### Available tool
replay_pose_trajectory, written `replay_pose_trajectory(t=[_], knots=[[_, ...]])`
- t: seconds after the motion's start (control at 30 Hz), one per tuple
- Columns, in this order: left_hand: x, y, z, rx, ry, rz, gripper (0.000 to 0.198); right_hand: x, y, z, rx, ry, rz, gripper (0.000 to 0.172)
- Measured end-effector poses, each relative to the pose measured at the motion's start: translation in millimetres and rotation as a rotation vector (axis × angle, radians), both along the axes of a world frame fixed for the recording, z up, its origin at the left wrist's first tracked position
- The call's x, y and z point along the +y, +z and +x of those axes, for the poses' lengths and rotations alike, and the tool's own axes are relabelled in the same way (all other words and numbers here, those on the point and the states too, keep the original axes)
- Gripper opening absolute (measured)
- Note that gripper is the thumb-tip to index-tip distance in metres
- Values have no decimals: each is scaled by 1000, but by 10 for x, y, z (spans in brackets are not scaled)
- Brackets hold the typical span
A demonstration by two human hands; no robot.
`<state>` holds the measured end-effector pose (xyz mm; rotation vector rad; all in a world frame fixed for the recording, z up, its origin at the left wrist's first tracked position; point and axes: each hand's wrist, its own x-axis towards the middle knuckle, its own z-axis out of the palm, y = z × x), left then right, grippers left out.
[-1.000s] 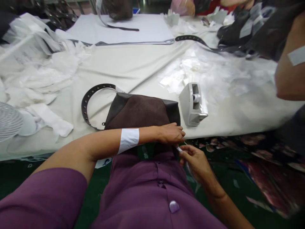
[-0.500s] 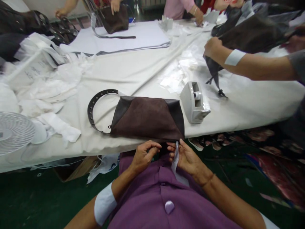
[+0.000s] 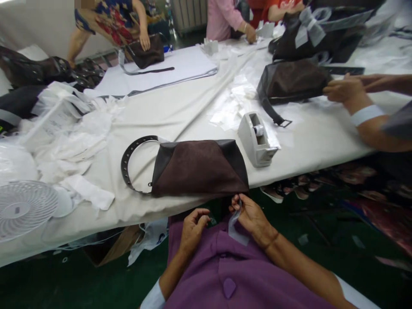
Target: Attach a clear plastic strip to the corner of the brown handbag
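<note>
A brown handbag with black corner panels lies flat along the table's near edge. Its black strap, dotted with metal eyelets, loops out to the left. Just below the bag's right corner, my right hand pinches a translucent plastic strip, whose loose end hangs over my purple clothing. My left hand is in front of the table edge, apart from the bag, fingers loosely bent and nothing visible in them. A grey tape dispenser stands right of the bag.
White wrapping scraps and a small white fan occupy the left side. At right, a co-worker's hand touches another brown bag. Across the table, a person handles a third bag beside white sheets.
My left hand has drawn back from my right hand, toward my body. The co-worker's bag at right now rests lower on the table. The camera view has shifted slightly.
</note>
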<state>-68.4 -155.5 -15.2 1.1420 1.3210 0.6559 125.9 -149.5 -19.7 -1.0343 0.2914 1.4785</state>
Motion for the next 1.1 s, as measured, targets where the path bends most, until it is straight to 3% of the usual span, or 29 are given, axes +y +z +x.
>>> replay_pose_trajectory(t=[0.17,0.33,0.43,0.63,0.73,0.83,0.93,1.0,1.1], knots=[[22,-13,62,13,-29,-19,24,-20,-88,-30,-95,10,67,17],[14,-42,75,18,-35,-16,26,-127,-81,58,102,61,202,28],[21,-41,88,13,-43,-32,27,-153,-49,122,138,71,204,31],[-26,-12,121,23,-27,-48,25,-168,-12,88,-23,95,145,17],[13,48,65,46,-17,17,22,-157,-90,76,-151,88,106,21],[224,268,-137,176,34,253,19,-128,-173,113,-176,153,105,27],[541,603,-528,335,221,489,19,-204,-175,241,-216,311,73,32],[764,769,-844,384,359,544,22,-320,-172,407,-301,494,63,43],[1066,838,-1239,399,460,513,29,-493,-250,752,-685,633,-16,47]])
